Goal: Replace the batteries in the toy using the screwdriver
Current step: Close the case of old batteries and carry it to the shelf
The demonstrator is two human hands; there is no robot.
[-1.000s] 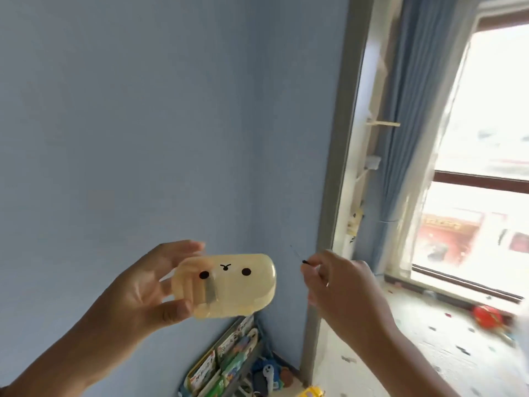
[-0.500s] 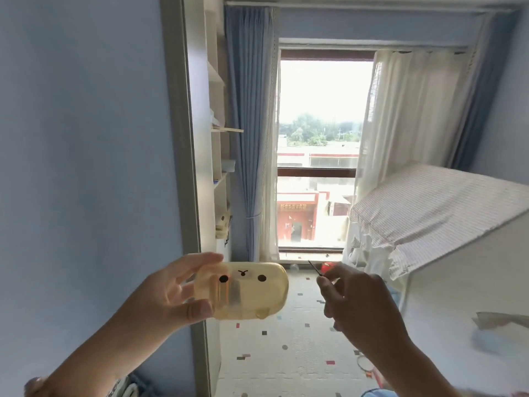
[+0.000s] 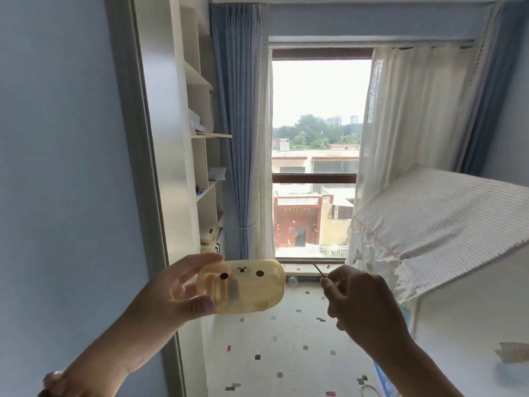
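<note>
The toy (image 3: 252,286) is a pale yellow translucent capsule with two black eyes and a small mouth, lying on its side in the air at chest height. My left hand (image 3: 174,296) grips its left end, thumb below and fingers behind. My right hand (image 3: 363,305) is closed around a thin screwdriver (image 3: 318,270), of which only the dark slim shaft shows, pointing up and left. The tip stands a short way to the right of the toy, not touching it. The handle is hidden in my fist.
A blue wall and grey door frame (image 3: 148,213) stand close on the left, with white shelves (image 3: 203,133) behind. A window (image 3: 315,156) with blue and white curtains is ahead. A checked fabric canopy (image 3: 440,224) juts in from the right. Speckled floor (image 3: 280,351) lies below.
The view has swung right from the blue wall to the window, then steadied. Both hands keep the same hold, with toy and screwdriver staying about the same distance apart.
</note>
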